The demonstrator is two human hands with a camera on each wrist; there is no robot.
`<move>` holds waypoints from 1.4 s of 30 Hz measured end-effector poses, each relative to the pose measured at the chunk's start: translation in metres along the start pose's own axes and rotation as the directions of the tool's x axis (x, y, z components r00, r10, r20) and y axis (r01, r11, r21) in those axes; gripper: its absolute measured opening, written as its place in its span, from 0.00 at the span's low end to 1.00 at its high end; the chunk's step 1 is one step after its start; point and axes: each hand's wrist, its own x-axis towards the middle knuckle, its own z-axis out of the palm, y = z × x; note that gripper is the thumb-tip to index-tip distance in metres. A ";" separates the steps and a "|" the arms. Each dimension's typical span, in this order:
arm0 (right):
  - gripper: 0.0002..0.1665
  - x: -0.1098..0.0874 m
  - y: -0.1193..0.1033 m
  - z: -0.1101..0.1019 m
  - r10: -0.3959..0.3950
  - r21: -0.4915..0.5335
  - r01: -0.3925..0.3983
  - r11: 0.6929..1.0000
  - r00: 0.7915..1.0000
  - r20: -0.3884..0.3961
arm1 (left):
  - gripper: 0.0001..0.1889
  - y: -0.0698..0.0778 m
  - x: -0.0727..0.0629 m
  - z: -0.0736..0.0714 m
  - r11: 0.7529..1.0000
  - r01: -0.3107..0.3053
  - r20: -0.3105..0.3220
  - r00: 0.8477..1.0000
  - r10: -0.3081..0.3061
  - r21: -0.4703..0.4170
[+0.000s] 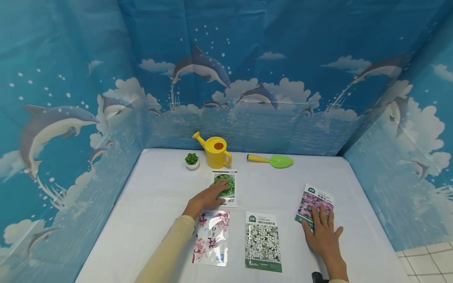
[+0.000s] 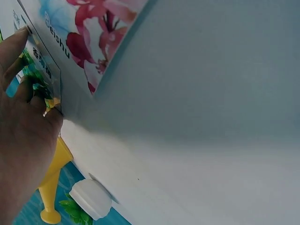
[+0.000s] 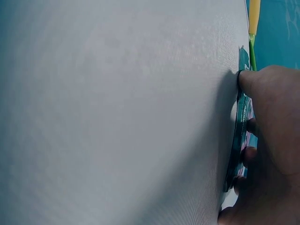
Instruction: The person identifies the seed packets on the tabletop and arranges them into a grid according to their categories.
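Note:
In the head view my left hand (image 1: 210, 195) rests on a seed packet with a green leafy picture (image 1: 230, 191), its fingers spread over the front. The same packet (image 2: 41, 75) lies under the fingertips in the left wrist view. On the right, my right hand (image 1: 325, 237) touches a tilted seed packet with pink-purple flowers (image 1: 307, 201), fingers extended across its lower part. Seen edge-on in the right wrist view, that packet (image 3: 241, 115) lies under the thumb and fingers. Between the hands are a white-flower seed packet (image 1: 262, 239) and a pink-blossom packet (image 1: 211, 239).
A yellow watering can (image 1: 214, 154) stands at the back, with a small potted succulent (image 1: 192, 161) to its left. A toy trowel (image 1: 279, 161) with a green blade lies to its right. Dolphin-print curtains (image 1: 269, 125) border the white table (image 1: 148, 188).

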 end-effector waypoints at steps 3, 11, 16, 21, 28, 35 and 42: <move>0.48 0.001 0.000 -0.001 0.004 0.001 -0.004 1.000 1.000 0.013 | 0.32 -0.003 0.000 0.000 1.000 0.007 0.005 1.000 -0.007 0.004; 0.48 0.001 0.000 -0.001 0.013 -0.008 -0.013 1.000 0.999 0.033 | 0.32 -0.009 -0.003 -0.002 1.000 0.005 0.001 1.000 -0.005 -0.008; 0.48 0.001 0.000 -0.001 0.009 0.000 -0.009 1.000 1.000 0.029 | 0.32 -0.009 -0.005 -0.002 1.000 0.008 -0.003 1.000 -0.008 -0.018; 0.47 0.000 0.001 0.000 -0.009 0.002 0.009 1.000 1.000 0.004 | 0.32 -0.008 -0.008 -0.004 1.000 0.008 -0.007 1.000 -0.008 -0.024; 0.47 0.001 0.003 0.002 -0.011 -0.006 0.010 1.000 1.000 -0.005 | 0.32 -0.015 -0.006 -0.002 0.999 0.006 -0.023 1.000 -0.007 -0.049; 0.47 0.001 0.005 0.003 -0.016 0.002 0.016 1.000 1.000 -0.025 | 0.32 -0.012 -0.009 -0.005 0.999 0.021 -0.012 1.000 -0.022 -0.046; 0.48 0.001 0.005 0.004 -0.019 0.007 0.020 1.000 0.999 -0.027 | 0.32 -0.011 -0.013 -0.005 0.999 0.032 -0.020 0.999 -0.032 -0.026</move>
